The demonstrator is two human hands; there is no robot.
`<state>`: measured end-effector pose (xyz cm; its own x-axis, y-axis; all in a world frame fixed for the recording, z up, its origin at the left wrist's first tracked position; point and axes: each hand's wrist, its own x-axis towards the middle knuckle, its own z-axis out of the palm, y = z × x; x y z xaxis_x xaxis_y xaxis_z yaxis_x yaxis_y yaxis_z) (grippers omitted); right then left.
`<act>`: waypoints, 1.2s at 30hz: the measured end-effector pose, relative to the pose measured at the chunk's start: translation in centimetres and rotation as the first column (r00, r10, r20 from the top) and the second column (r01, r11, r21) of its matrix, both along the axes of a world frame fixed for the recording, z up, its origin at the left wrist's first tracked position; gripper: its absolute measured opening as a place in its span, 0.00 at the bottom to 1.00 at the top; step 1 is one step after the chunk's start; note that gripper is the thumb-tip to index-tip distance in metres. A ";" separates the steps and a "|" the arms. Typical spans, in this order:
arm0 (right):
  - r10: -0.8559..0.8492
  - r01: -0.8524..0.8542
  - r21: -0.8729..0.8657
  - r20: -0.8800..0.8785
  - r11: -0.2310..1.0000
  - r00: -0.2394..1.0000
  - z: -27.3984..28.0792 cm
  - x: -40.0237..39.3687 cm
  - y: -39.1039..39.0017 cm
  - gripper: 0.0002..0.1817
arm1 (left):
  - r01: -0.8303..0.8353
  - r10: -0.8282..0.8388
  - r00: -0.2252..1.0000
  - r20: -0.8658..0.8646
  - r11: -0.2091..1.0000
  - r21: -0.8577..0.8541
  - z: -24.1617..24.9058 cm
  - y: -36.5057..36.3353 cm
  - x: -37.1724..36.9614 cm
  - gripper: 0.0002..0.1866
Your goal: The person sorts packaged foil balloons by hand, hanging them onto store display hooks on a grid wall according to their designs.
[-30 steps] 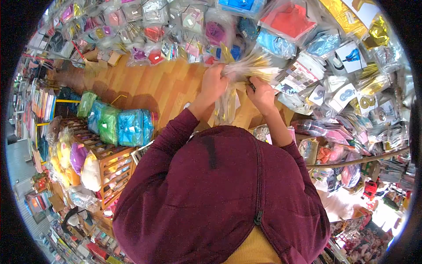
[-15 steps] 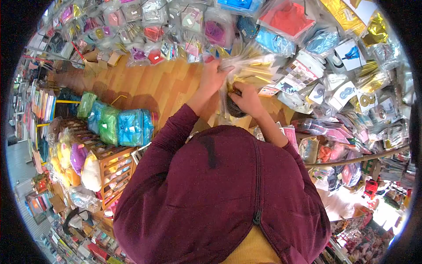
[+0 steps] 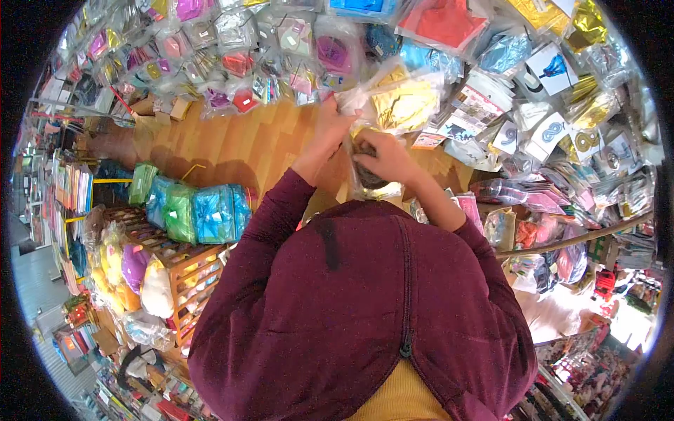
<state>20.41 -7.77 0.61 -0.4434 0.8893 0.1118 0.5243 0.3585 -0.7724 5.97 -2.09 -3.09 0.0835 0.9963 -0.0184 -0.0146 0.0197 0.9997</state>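
Clear plastic packets with gold foil [image 3: 404, 104] are held up in front of me, near the hanging stock. My left hand [image 3: 328, 128] is closed on the upper left edge of these packets, its fingertips partly hidden by plastic. My right hand [image 3: 379, 153] has curled fingers at their lower part, closed on the plastic there. Below the right hand a dark round thing shows behind clear plastic; I cannot make out what it is.
Many hanging packets, among them a red one [image 3: 446, 24] and a blue one [image 3: 505, 52], fill the wall ahead. Wood-look floor [image 3: 225, 133] shows at left. Green and blue packets [image 3: 210, 210] lie on a wooden slatted rack [image 3: 193, 270]. A curved rail [image 3: 576, 240] runs at right.
The gold packets have turned so a broad gold face shows, where their edges were fanned before. My hands have shifted slightly left and the view has moved a little.
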 end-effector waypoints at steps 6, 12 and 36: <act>-0.357 0.484 0.036 -0.627 0.875 0.692 4.7 6.5 3.8 0.13 | -0.008 0.009 0.998 0.058 1.000 -0.019 -0.4 0.2 -0.4 0.20; -0.127 0.158 0.447 -0.098 0.881 0.987 0.4 0.5 0.9 0.20 | -0.021 0.050 0.895 0.444 0.997 -0.070 3.4 -0.7 2.2 0.13; -0.462 0.395 0.658 -0.081 0.641 0.883 3.2 -0.9 6.4 0.23 | 0.067 -0.080 0.906 0.417 0.997 0.044 5.0 1.5 0.1 0.17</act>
